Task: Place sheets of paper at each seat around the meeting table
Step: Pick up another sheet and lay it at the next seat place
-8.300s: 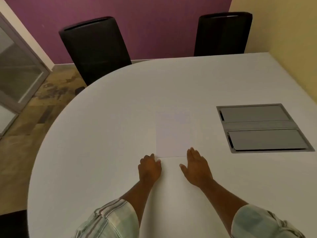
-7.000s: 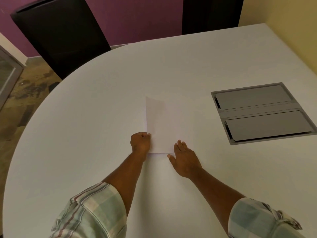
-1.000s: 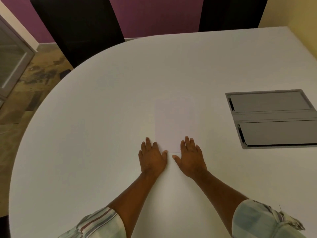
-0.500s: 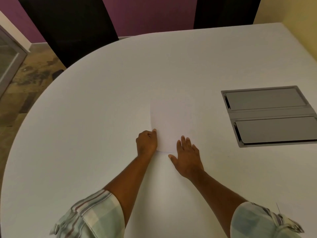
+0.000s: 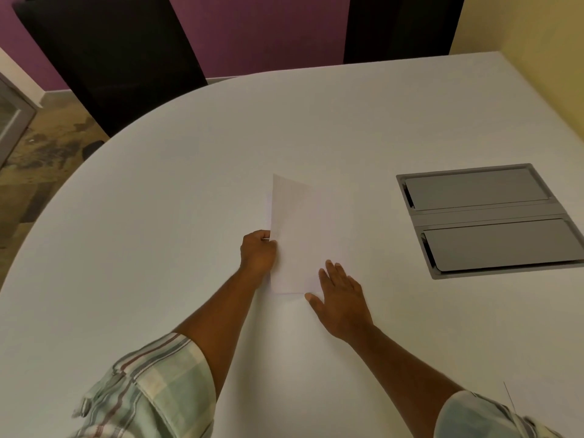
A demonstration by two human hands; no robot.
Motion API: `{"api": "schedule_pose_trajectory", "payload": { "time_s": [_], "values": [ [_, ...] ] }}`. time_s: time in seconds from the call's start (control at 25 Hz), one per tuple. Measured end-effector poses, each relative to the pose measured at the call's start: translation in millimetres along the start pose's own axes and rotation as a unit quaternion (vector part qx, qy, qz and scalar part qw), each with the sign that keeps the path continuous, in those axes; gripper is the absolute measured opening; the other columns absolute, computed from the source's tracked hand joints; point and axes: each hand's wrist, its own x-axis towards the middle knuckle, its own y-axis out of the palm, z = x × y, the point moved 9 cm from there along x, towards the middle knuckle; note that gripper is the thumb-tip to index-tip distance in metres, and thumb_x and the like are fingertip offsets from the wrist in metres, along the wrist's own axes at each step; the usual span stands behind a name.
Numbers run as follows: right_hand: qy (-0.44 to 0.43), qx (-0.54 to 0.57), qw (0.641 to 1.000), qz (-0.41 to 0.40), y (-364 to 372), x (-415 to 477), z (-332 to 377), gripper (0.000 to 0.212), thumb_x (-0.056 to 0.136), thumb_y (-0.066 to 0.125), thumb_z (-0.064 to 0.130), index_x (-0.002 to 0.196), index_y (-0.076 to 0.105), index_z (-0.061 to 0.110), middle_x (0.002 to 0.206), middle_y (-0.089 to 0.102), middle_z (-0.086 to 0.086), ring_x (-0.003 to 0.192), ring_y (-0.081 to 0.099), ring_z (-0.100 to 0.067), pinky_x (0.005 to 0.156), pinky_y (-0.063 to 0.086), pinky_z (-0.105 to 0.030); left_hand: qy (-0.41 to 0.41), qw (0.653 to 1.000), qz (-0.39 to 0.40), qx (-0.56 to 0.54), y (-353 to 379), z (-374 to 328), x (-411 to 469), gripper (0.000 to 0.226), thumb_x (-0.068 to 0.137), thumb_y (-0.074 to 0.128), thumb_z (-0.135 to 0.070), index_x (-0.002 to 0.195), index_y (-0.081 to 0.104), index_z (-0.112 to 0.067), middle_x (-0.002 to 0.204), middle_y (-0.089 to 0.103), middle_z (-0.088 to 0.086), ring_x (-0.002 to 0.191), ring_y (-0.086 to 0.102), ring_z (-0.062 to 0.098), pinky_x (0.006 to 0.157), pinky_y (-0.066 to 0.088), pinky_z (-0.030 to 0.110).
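A white sheet of paper [image 5: 300, 235] lies near the middle of the white meeting table [image 5: 158, 216], its left edge lifted off the surface. My left hand [image 5: 257, 251] is closed on that left edge, pinching it. My right hand [image 5: 343, 298] lies flat with fingers spread, its fingertips resting on the sheet's near right corner. Whether more sheets lie beneath the top one cannot be made out.
A grey two-flap cable box [image 5: 493, 219] is set into the table at the right. Two black chairs stand at the far edge, one at left [image 5: 110, 58] and one at right [image 5: 401, 26]. A yellow wall [image 5: 543, 58] borders the right side.
My left hand went from flat beside the sheet to pinching its left edge and has now raised that edge. My right hand stays flat at the near right corner.
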Motion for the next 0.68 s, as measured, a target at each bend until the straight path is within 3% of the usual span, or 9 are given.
{"api": "schedule_pose_trajectory", "payload": {
  "time_s": [0.12, 0.28, 0.4, 0.48, 0.52, 0.56, 0.68],
  "values": [
    [0.024, 0.091, 0.992, -0.088, -31.1, -4.6, -8.6, 0.068, 0.106, 0.04, 0.056, 0.161, 0.035, 0.017, 0.172, 0.025, -0.005, 0.158, 0.023, -0.022, 0.125, 0.02, -0.046, 0.016, 0.999, 0.009, -0.043, -4.9, -1.9, -12.0, 0.029, 0.094, 0.06, -0.004, 0.094, 0.08, -0.024, 0.095, 0.08, -0.004, 0.091, 0.076, 0.021, 0.085, 0.064, 0.038],
    [0.171, 0.215, 0.935, -0.223, -79.0, -16.3, -47.2, 0.056, 0.102, 0.059, 0.047, 0.147, 0.054, 0.016, 0.148, 0.059, -0.007, 0.135, 0.054, -0.03, 0.109, 0.032, -0.051, 0.025, 0.996, 0.033, -0.085, -15.9, -5.6, -42.4, 0.03, 0.097, 0.061, -0.005, 0.093, 0.08, -0.028, 0.087, 0.082, -0.011, 0.085, 0.076, 0.017, 0.068, 0.06, 0.03],
    [0.235, 0.367, 0.876, -0.205, -87.6, -17.5, -73.1, 0.044, 0.102, 0.06, 0.045, 0.137, 0.062, 0.019, 0.131, 0.069, -0.001, 0.122, 0.062, -0.027, 0.105, 0.034, -0.045, 0.007, 0.992, 0.064, -0.108, -24.6, 1.5, -71.1, 0.025, 0.099, 0.062, -0.007, 0.102, 0.081, -0.025, 0.099, 0.083, -0.003, 0.1, 0.078, 0.03, 0.089, 0.063, 0.049],
    [0.227, 0.505, 0.811, -0.187, -87.6, -23.3, -76.7, 0.022, 0.101, 0.065, 0.036, 0.116, 0.073, 0.022, 0.112, 0.074, 0.002, 0.114, 0.067, -0.03, 0.099, 0.048, -0.037, -0.001, 0.99, 0.086, -0.116, -30.3, 9.9, -93.4, 0.024, 0.1, 0.063, -0.008, 0.107, 0.081, -0.023, 0.105, 0.083, 0.003, 0.105, 0.077, 0.034, 0.096, 0.06, 0.053],
    [0.222, 0.558, 0.78, -0.177, -86.5, -29.1, -75.4, 0.007, 0.099, 0.068, 0.03, 0.101, 0.074, 0.026, 0.1, 0.074, 0.005, 0.109, 0.069, -0.029, 0.087, 0.054, -0.029, -0.003, 0.988, 0.093, -0.12, -33.9, 14.9, -104.4, 0.023, 0.101, 0.063, -0.009, 0.109, 0.08, -0.022, 0.107, 0.083, 0.003, 0.105, 0.077, 0.034, 0.095, 0.061, 0.052],
    [0.216, 0.586, 0.763, -0.168, -86.8, -36.0, -72.0, 0.007, 0.097, 0.072, 0.025, 0.091, 0.073, 0.028, 0.093, 0.074, 0.007, 0.104, 0.071, -0.026, 0.076, 0.052, -0.021, -0.004, 0.988, 0.097, -0.122, -38.1, 19.5, -115.5, 0.023, 0.101, 0.063, -0.009, 0.108, 0.081, -0.022, 0.106, 0.083, 0.004, 0.103, 0.078, 0.032, 0.093, 0.063, 0.05],
    [0.209, 0.623, 0.744, -0.123, -79.0, -58.8, -63.4, 0.006, 0.093, 0.078, 0.02, 0.09, 0.075, 0.024, 0.091, 0.077, 0.004, 0.088, 0.072, -0.017, 0.069, 0.05, -0.019, -0.011, 0.99, 0.082, -0.115, -53.3, 36.7, -141.6, 0.019, 0.101, 0.066, -0.012, 0.095, 0.082, -0.021, 0.099, 0.082, 0.003, 0.089, 0.077, 0.026, 0.078, 0.064, 0.038]
  ]
}}
